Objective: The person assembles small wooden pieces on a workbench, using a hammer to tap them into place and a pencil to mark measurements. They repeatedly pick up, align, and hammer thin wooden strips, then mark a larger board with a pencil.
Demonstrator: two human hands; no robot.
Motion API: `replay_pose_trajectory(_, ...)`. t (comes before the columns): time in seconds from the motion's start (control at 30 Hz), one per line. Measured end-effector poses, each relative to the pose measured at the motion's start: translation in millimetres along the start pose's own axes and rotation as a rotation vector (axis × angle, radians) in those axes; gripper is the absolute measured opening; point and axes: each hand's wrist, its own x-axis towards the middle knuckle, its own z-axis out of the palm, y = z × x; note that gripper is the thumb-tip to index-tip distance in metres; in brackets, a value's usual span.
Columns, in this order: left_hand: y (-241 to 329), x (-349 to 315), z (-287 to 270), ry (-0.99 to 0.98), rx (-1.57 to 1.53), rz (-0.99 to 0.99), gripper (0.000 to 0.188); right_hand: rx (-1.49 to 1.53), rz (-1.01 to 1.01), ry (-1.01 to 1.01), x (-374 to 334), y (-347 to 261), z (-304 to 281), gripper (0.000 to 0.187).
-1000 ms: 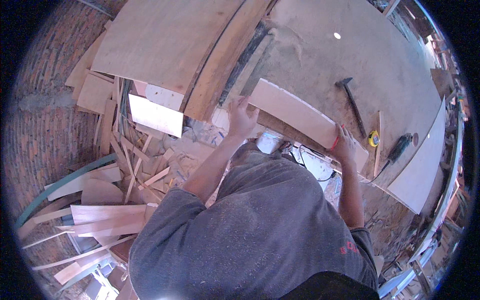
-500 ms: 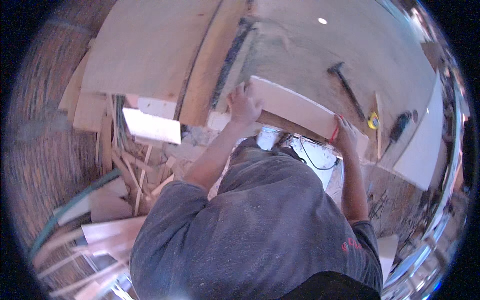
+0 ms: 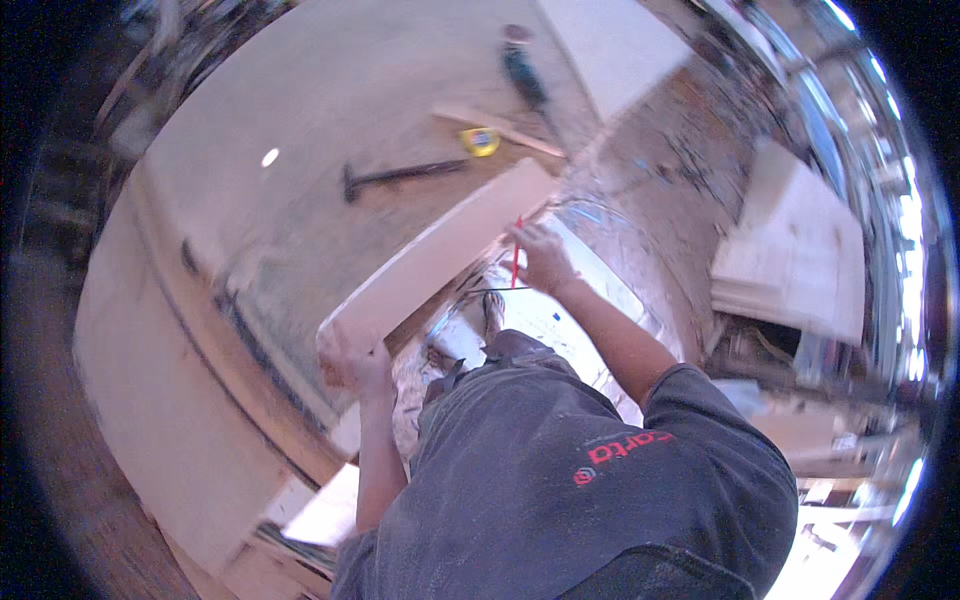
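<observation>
A pale, narrow wooden board (image 3: 440, 255) lies slantwise before me, over the near edge of the worktable. At its near left end is my left hand (image 3: 358, 364), its fingers closed over the end, somewhat smeared by motion. My right hand (image 3: 545, 258) pinches a slim red pencil (image 3: 516, 262) close to the board's near edge, toward the far right end. Beyond the board, a dark hammer (image 3: 405, 175) and a yellow tape measure (image 3: 481, 141) rest on the table. Just behind the tape lies a thin wooden strip (image 3: 505, 132).
A dark-handled tool (image 3: 522, 72) lies farther back, beside a pale sheet (image 3: 612, 55). Stacked pale panels (image 3: 790, 245) stand to the right. A large panel (image 3: 165, 370) covers the left side. Below the board are a white surface (image 3: 590, 290) and a dark cord (image 3: 495, 290).
My view has turned to the right, swinging the table and tools leftward. My left hand has closed over the board's end; my right hand, with the pencil, has shifted off the board's face to its near edge.
</observation>
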Motion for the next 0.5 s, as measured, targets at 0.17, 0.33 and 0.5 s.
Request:
replay_pose_trajectory(0.17, 50, 3, 13, -0.053, -0.206, 0.211, 0.062, 0.091, 0.433, -0.037, -135, 5, -3, 0.045)
replay_pose_trajectory(0.33, 130, -28, 35, -0.265, -0.421, 0.487, 0.054, 0.135, 0.836, 0.084, -262, 22, -13, 0.039)
replay_pose_trajectory(0.5, 229, -106, 72, -0.477, -0.461, 0.887, 0.047, 0.213, 1.126, 0.212, -383, 64, -40, 0.031)
